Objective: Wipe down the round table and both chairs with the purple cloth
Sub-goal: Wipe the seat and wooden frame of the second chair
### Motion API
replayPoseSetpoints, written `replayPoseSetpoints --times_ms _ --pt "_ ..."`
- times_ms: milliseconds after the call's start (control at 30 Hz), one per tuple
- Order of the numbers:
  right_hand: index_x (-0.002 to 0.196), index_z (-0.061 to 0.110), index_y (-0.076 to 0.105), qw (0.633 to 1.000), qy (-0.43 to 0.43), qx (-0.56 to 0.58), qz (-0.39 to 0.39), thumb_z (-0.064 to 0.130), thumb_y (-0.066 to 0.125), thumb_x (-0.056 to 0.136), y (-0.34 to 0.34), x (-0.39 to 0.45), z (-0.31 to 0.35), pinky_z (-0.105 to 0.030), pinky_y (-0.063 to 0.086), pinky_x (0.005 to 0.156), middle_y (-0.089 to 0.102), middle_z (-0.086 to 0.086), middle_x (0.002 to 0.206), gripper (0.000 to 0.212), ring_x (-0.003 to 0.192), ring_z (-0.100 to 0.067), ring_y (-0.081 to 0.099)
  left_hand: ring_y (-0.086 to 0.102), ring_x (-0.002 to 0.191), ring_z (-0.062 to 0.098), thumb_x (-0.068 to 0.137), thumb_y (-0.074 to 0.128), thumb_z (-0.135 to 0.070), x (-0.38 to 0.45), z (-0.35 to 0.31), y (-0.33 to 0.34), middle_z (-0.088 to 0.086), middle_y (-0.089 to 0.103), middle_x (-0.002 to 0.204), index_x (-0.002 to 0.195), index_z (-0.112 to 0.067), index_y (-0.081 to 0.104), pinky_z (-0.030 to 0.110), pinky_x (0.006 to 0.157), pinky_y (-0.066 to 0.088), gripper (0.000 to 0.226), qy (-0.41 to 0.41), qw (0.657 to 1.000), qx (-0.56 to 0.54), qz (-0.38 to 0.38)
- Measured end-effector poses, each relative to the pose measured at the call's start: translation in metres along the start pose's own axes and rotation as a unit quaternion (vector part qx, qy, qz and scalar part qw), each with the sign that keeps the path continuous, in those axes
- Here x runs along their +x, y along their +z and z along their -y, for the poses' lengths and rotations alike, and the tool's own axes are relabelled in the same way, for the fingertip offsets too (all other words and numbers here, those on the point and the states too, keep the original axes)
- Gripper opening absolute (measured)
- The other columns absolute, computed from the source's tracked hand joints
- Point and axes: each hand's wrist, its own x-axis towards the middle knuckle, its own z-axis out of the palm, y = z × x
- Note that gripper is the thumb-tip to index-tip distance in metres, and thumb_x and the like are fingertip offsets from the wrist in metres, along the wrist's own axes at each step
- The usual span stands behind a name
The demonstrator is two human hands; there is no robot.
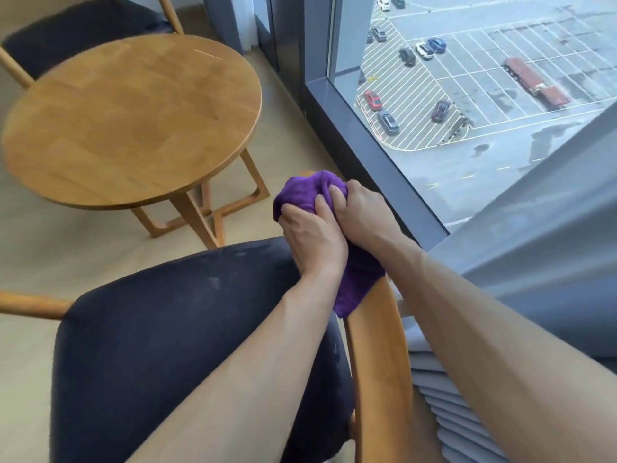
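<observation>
A: Hands first: where are they?
B: Both hands are clenched side by side on the purple cloth (309, 192). The left hand (312, 237) grips its nearer left part, and the right hand (362, 212) touches it, fingers curled into the bunched top.
A: And the cloth?
B: It is wrapped over the wooden armrest (380, 345) under the hands, a tail hanging below the right wrist.
A: What lies around them?
B: The near chair's dark seat (187, 329) sits below and left of the left hand. The round bench (127, 118) stands beyond and left of the hands, with the second chair (83, 31) behind it. The window (484, 78) is right of the right hand.
</observation>
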Motion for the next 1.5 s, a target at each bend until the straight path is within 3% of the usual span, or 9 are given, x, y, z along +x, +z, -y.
replayPoseSetpoints --times_ms 200,300,533,733,800,867,1167,1333,1500 --pt "0.095 0.011 0.048 0.994 0.097 0.046 -0.030 0.044 0.039 0.102 -0.001 -0.094 -0.032 -0.035 0.032 0.071 0.065 -0.017 0.102 0.035 0.095 -0.035 0.057 0.054 0.111 0.019 0.104 0.041 -0.044 -0.083 0.033 -0.022 0.007 0.056 0.122 0.126 -0.008 0.045 0.024 0.086 0.039 0.043 0.034 0.996 0.018 0.079" --pt "0.099 0.016 0.052 0.989 0.107 0.084 -0.054 0.042 0.040 0.101 0.002 -0.146 -0.044 -0.031 0.031 0.068 0.062 -0.003 0.089 0.028 0.080 -0.025 0.051 0.056 0.108 0.017 0.103 0.041 -0.044 -0.123 0.050 -0.039 0.004 0.056 0.117 0.119 -0.013 0.046 0.028 0.093 0.044 0.036 0.046 0.991 0.031 0.126" --pt "0.105 0.041 0.049 0.985 0.104 0.110 -0.087 0.036 0.046 0.100 0.014 -0.229 -0.059 -0.003 0.038 0.066 0.059 0.018 0.085 0.008 0.073 -0.001 0.052 0.047 0.121 0.014 0.101 0.045 -0.040 -0.182 0.083 -0.065 0.000 0.045 0.124 0.134 -0.015 0.041 0.030 0.104 0.039 0.042 0.021 0.981 0.055 0.185" --pt "0.089 0.026 0.048 0.990 0.085 0.084 -0.073 0.037 0.044 0.100 0.008 -0.164 -0.049 -0.031 0.027 0.063 0.056 0.008 0.076 0.017 0.073 -0.019 0.049 0.049 0.117 0.019 0.102 0.046 -0.040 -0.134 0.058 -0.044 0.001 0.046 0.119 0.120 -0.013 0.045 0.034 0.102 0.042 0.033 0.021 0.990 0.021 0.139" --pt "0.086 0.018 0.047 0.994 0.069 0.063 -0.060 0.037 0.044 0.101 0.005 -0.126 -0.044 -0.034 0.024 0.063 0.053 0.003 0.072 0.024 0.071 -0.024 0.044 0.049 0.117 0.018 0.101 0.048 -0.043 -0.104 0.044 -0.033 -0.002 0.045 0.118 0.121 -0.013 0.045 0.025 0.096 0.040 0.037 -0.002 0.993 -0.010 0.120" --pt "0.087 0.012 0.047 0.997 0.050 0.036 -0.045 0.038 0.042 0.101 0.003 -0.086 -0.040 -0.035 0.023 0.064 0.049 0.002 0.070 0.030 0.074 -0.026 0.042 0.048 0.118 0.016 0.100 0.048 -0.047 -0.074 0.031 -0.023 -0.002 0.045 0.120 0.129 -0.011 0.042 0.019 0.089 0.034 0.045 -0.018 0.994 -0.036 0.103" --pt "0.085 0.012 0.049 0.999 -0.020 -0.031 0.030 0.042 0.033 0.103 0.009 0.062 0.007 -0.029 0.029 0.074 0.053 -0.008 0.089 0.038 0.087 -0.025 0.048 0.054 0.120 0.030 0.100 0.045 -0.053 0.044 -0.021 -0.001 0.014 0.046 0.136 0.141 -0.009 0.036 0.036 0.083 0.045 0.061 -0.086 0.996 -0.032 0.003" --pt "0.071 0.016 0.045 1.000 0.001 -0.015 0.014 0.043 0.033 0.102 0.012 0.052 -0.001 -0.029 0.029 0.073 0.045 0.003 0.071 0.043 0.083 -0.026 0.047 0.055 0.117 0.028 0.099 0.044 -0.056 0.036 -0.011 -0.003 0.012 0.048 0.135 0.141 -0.011 0.037 0.031 0.077 0.036 0.063 -0.048 0.999 -0.011 -0.005" --pt "0.087 0.012 0.048 1.000 0.013 0.009 -0.002 0.047 0.035 0.101 0.007 -0.002 -0.025 -0.032 0.032 0.074 0.054 -0.004 0.084 0.040 0.084 -0.027 0.050 0.051 0.125 0.029 0.098 0.045 -0.056 -0.015 0.008 -0.003 0.013 0.048 0.140 0.141 -0.008 0.035 0.030 0.081 0.033 0.065 -0.041 0.999 -0.008 0.018"
